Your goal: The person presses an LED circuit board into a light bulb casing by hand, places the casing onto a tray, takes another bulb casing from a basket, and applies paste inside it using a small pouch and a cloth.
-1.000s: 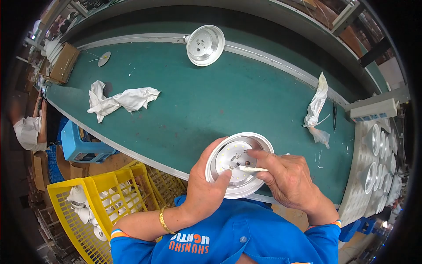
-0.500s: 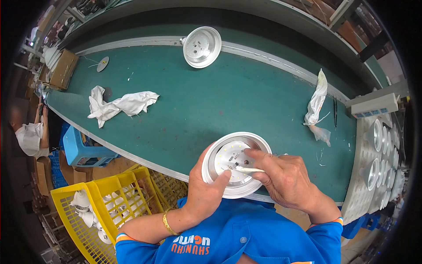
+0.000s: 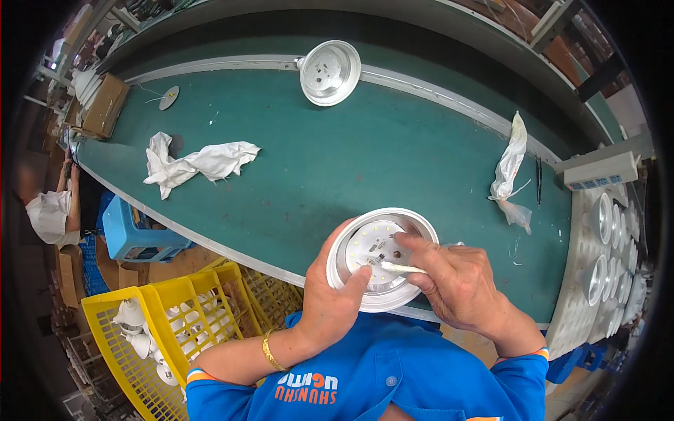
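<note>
A round lamp housing [image 3: 381,298] with a silver rim and a white disc of small yellow LEDs tilts over the near edge of the green bench. My left hand [image 3: 330,288] grips its left side, the thumb resting on the disc. In my right hand [image 3: 456,281] is a thin white pointed piece [image 3: 404,269], pinched at its right end, its tip at the middle of the disc. The right index finger touches the disc near its upper right part. What lies under the housing is hidden.
On the green bench [image 3: 302,168] lie a second lamp [image 3: 330,73], a white cloth [image 3: 203,163], a wrapped white bundle [image 3: 508,165] and tweezers [image 3: 538,180]. Yellow crates [image 3: 151,302] stand lower left, with a blue stool [image 3: 133,231] and a person [image 3: 53,214] beyond. Reflectors [image 3: 594,281] line the right.
The disc has turned slightly inside my hold, and the housing sits a little differently. Both hands keep their grips. The whole view has shifted slightly.
</note>
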`<state>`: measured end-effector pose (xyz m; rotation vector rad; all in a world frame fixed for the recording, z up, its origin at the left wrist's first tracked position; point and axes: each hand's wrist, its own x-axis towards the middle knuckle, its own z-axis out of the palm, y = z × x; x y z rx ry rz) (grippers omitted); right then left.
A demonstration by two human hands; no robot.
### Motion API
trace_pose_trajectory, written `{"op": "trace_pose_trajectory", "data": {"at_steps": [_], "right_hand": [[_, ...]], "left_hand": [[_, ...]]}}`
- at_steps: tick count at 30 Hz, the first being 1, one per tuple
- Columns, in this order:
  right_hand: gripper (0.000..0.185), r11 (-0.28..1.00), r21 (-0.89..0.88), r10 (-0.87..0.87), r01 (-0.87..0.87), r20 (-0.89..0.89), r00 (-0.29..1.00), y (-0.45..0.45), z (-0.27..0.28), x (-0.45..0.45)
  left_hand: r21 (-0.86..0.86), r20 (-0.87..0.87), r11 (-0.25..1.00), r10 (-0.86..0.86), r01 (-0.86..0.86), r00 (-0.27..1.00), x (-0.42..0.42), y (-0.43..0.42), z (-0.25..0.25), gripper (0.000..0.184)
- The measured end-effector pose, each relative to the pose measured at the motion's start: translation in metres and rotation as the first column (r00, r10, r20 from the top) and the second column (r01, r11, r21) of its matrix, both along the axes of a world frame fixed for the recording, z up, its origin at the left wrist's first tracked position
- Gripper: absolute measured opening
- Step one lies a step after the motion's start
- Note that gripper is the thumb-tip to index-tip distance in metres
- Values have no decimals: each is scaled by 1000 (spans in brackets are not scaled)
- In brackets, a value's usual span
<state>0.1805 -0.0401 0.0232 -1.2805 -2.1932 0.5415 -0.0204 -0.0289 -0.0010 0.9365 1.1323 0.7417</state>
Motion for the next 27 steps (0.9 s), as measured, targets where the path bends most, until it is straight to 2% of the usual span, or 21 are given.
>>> {"op": "trace_pose_trajectory", "data": {"at_steps": [7, 10, 12, 18, 20, 27], "right_hand": [[25, 1000, 6, -13, 13, -12, 1000, 0, -3, -2], [31, 997, -81, -16, 19, 34, 999, 0, -1, -3], [26, 999, 18, -34, 34, -12, 999, 4, -6, -4], [25, 997, 44, -59, 63, -83, 995, 9, -11, -5], [25, 998, 39, -51, 54, -74, 996, 10, -12, -4], [29, 997, 35, -62, 64, -76, 995, 11, -14, -6]], "left_hand": [[37, -1, 998, 40, -40, 999, 1, 1, 1, 55], [19, -15, 999, 50, -50, 999, 2, 2, 0, 55], [26, -20, 998, 64, -63, 998, 3, 3, -1, 55], [12, -7, 995, 100, -100, 995, 6, 5, -2, 55], [78, 15, 992, 103, -104, 995, 6, 6, -4, 55], [131, 11, 984, 116, -117, 993, 7, 6, -5, 56]]}}
